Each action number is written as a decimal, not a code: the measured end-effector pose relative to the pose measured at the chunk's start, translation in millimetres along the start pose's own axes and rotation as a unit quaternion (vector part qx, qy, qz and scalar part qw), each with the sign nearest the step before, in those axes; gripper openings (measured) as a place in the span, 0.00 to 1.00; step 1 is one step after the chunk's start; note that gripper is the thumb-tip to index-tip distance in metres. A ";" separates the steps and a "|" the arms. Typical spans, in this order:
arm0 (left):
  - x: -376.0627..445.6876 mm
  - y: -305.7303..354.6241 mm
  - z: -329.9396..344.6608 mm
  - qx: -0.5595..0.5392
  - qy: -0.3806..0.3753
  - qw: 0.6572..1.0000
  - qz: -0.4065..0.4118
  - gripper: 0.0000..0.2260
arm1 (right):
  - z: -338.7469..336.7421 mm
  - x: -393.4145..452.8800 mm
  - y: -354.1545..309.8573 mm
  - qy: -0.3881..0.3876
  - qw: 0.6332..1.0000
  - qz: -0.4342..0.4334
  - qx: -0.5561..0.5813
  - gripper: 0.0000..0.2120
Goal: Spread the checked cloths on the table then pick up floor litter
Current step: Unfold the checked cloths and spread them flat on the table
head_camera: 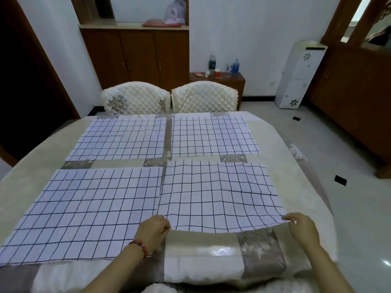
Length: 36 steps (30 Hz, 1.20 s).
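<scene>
A: Obs. 1 — table (296, 144), pale patterned cover. How many checked cloths on it?

B: Four, in two rows. Far left cloth (120, 138) and far right cloth (213, 135) lie flat near the two quilted chairs (169, 97). Near left cloth (84, 210) is flat too, its near edge close to the table's edge.

A: The fourth?

B: Near right cloth (218, 195), just beside the near left one; their inner edges almost touch. It is creased, and its near edge sags in a curve between the hands.

A: Grip state?

B: Left hand (153, 228) pinches the cloth's near left corner, fingers curled. Right hand (302, 226) pinches the near right corner between thumb and fingertips. A red bead bracelet (140, 246) sits on the left wrist.

A: Floor?

B: Pale tiles (349, 187) with dark inset squares. Litter: cannot tell. Bottles and a red cup (217, 73) stand on a low cabinet behind the chairs.
</scene>
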<state>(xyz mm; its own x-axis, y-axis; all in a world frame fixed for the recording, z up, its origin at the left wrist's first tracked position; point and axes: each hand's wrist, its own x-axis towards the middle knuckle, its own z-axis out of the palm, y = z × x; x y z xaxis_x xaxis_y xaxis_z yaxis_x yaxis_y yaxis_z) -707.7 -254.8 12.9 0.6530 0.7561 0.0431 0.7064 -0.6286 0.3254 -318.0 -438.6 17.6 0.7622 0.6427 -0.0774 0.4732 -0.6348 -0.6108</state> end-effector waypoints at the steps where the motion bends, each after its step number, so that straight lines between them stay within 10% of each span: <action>1: -1.0 -1.2 5.1 -0.008 -0.029 0.999 -0.020 0.06 | -0.8 1.5 1.9 -0.018 1.000 0.006 -0.010 0.17; 19: 99.8 5.2 41.1 -0.048 -0.044 0.909 -0.412 0.23 | 42.9 73.6 -20.3 -0.008 0.987 0.147 -0.071 0.24; 36: 91.0 4.9 46.5 0.013 0.032 0.944 -0.329 0.09 | 42.4 95.4 -3.6 0.013 0.991 0.129 -0.033 0.07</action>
<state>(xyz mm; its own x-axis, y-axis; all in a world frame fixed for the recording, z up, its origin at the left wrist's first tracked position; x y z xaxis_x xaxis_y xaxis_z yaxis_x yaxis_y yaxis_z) -632.2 -197.5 -25.5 0.0545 0.9932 -0.1033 0.9601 -0.0237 0.2787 -265.7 -356.8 -21.0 0.8722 0.4444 -0.2044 0.2879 -0.8043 -0.5198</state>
